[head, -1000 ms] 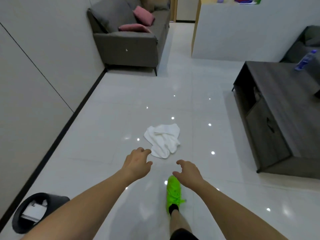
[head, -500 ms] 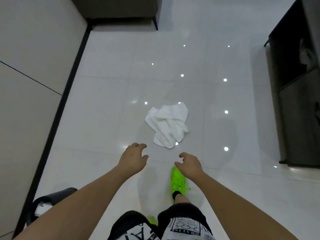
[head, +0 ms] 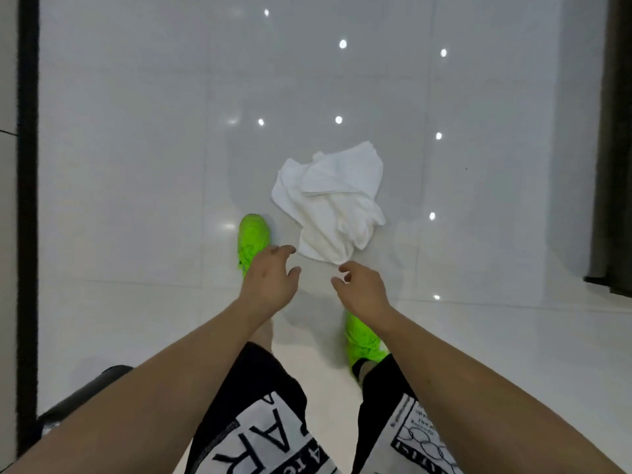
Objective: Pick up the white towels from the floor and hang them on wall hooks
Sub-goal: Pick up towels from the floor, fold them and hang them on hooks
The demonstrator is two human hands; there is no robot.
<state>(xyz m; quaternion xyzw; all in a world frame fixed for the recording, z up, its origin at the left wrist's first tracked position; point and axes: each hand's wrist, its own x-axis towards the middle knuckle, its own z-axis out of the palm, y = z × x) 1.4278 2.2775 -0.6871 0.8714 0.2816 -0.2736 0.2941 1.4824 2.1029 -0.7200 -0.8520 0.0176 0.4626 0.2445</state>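
Note:
A crumpled white towel lies on the glossy white tile floor, just ahead of my feet. My left hand hovers at the towel's near left corner, fingers spread and holding nothing. My right hand reaches toward the towel's near edge, fingers curled apart, fingertips almost touching the cloth. No wall hooks are in view.
My bright green shoes stand on the floor, the left shoe beside the towel and the right shoe further back. A wall with a black skirting runs along the left. A dark cabinet stands at the right edge. A black bin sits lower left.
I have stepped forward and bent down, so the view tilted toward the floor. The towel is much closer, and both hands have come down to its near edge.

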